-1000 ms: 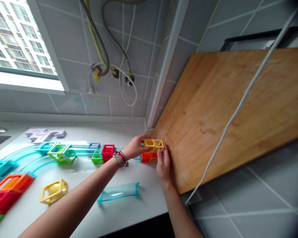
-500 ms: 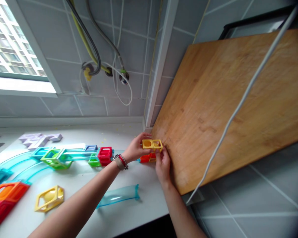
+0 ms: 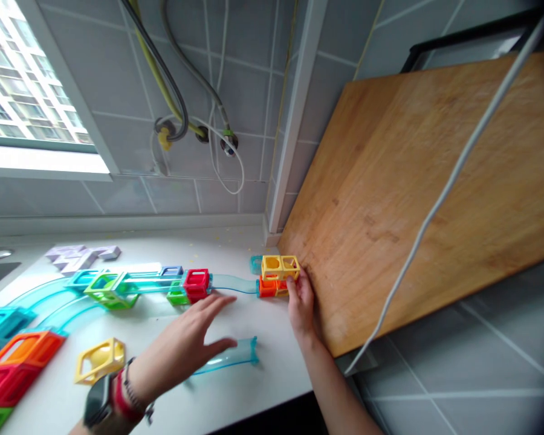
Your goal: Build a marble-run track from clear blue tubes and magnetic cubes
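"Grey tiled wall (image 3: 249, 54) behind, white counter (image 3: 278, 377) below, wooden board (image 3: 417, 211) slanting up on the right. Hands?"

"Right hand (image 3: 303, 305): thumb and fingers closed on a pair of yellow cubes (image 3: 280, 267), which sit above an orange block (image 3: 267, 288) close by the board. Left hand (image 3: 179, 350): empty, thumb and fingers spread wide, over a loose clear-blue chute (image 3: 248, 350) (contact hard to tell; the hand hides one end)."

"Steadying the pair: how would you do it?"

"Lightly. Pinch the outer end, faces square to the block below, pressure downward more than sideways. I judge that a sideways shove could twist the block away from the blue ramp (image 3: 233, 283) running to the red cube (image 3: 196, 285). On the chute, the end lip looks the firmer grip; the thin trough might flex."

"Materials?"

"Glossy plastic, hard by the look of it. Cubes are open frames with rounded corners; one yellow face has a round opening. Chute translucent, shallow-curved, flared at its visible end. Board: smooth brown grain, a few darker marks."
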Motion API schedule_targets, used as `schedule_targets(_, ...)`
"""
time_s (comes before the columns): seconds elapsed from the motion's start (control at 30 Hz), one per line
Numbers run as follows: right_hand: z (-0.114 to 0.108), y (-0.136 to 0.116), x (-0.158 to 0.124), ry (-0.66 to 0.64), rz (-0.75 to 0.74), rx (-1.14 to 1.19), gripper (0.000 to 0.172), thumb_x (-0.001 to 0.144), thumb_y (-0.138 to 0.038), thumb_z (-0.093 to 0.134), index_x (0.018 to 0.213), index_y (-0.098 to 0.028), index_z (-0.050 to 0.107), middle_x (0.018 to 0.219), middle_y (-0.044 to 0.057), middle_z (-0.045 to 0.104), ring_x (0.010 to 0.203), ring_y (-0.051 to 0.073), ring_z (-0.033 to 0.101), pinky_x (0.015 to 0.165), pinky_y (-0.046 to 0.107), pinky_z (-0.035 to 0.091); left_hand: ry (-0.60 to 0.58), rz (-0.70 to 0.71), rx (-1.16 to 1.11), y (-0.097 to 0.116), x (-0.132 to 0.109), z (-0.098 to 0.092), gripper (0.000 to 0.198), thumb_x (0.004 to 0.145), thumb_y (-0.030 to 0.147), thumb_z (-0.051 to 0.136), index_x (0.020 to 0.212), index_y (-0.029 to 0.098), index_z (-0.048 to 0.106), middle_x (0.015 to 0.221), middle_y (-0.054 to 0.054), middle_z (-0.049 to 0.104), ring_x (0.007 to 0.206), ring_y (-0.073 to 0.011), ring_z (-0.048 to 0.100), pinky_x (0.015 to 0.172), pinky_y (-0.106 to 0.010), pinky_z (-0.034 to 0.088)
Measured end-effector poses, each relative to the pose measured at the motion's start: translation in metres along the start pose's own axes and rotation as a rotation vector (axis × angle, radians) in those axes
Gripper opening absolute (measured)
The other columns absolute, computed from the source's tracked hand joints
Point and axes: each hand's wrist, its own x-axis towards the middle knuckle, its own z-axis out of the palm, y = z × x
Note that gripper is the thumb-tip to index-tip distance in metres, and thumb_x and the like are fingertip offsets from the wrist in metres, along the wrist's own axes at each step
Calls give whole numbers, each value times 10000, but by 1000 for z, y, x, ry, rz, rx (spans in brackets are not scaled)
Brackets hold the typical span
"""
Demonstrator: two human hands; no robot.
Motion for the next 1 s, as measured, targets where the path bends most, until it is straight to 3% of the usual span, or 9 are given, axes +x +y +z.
schedule_targets(0.1,0,-3,-1,-31,7,-4,559,953,-412,594,1458,-189,508,1440,137,594,1260,277,609,1074,432,483,-88,-40,111,-12,-48,14,664,765,292,789,1394,303,575,1354,-101,659,1227,-350,635,1010,-497,555)
schedule_targets(0.17,1,-4,-2,-42,0,-16,571,943,-404,609,1460,-184,506,1437,141,596,1259,279,609,1074,431,481,-91,-57,129,-20,-63,25,601,798,188,703,1379,301,596,1289,-95,692,1179,-328,662,987,-478,571)
schedule_targets(0.27,1,-2,-2,-47,-25,-32,595,928,-395,624,1470,-185,497,1448,142,587,1299,285,582,1102,441,457,-67,-50,87,-26,-67,32,544,840,135,594,1358,300,612,1236,-92,696,1095,-285,700,949,-428,588)
schedule_targets(0.43,0,3,-4,-36,-29,-26,629,922,-388,622,1502,-201,464,1488,136,551,1353,283,541,1137,451,427,28,-124,-148,-19,-59,18,375,897,322,644,1267,276,605,1180,-78,670,903,-218,729,843,-366,606)
schedule_targets(0.6,-1,10,-6,-30,-45,-48,652,910,-389,642,1504,-198,454,1484,135,554,1363,275,528,1155,471,406,103,-292,-581,4,-38,14,284,909,429,665,1065,223,548,956,-48,711,731,-186,719,686,-330,600)
schedule_targets(0.7,-1,13,-6,-28,-45,-60,662,905,-385,648,1502,-181,448,1458,145,575,1338,280,549,1138,493,420,131,-323,-884,20,-14,15,290,897,443,693,910,205,528,859,-45,720,725,-203,737,680,-328,592)
schedule_targets(0.87,-2,18,-6,2,-44,-100,670,879,-397,664,1482,-173,472,1449,154,581,1311,290,572,1107,482,451,313,-336,-1430,38,39,12,336,920,498,662,1062,224,528,764,23,654,759,-208,740,731,-367,601)
schedule_targets(1.0,-1,18,-6,10,-48,-108,643,867,-405,670,1448,-183,509,1393,135,628,1302,293,573,1078,471,477,382,-291,-1611,43,74,9,374,907,543,663,1052,220,542,900,-15,688,959,-235,737,847,-397,581)
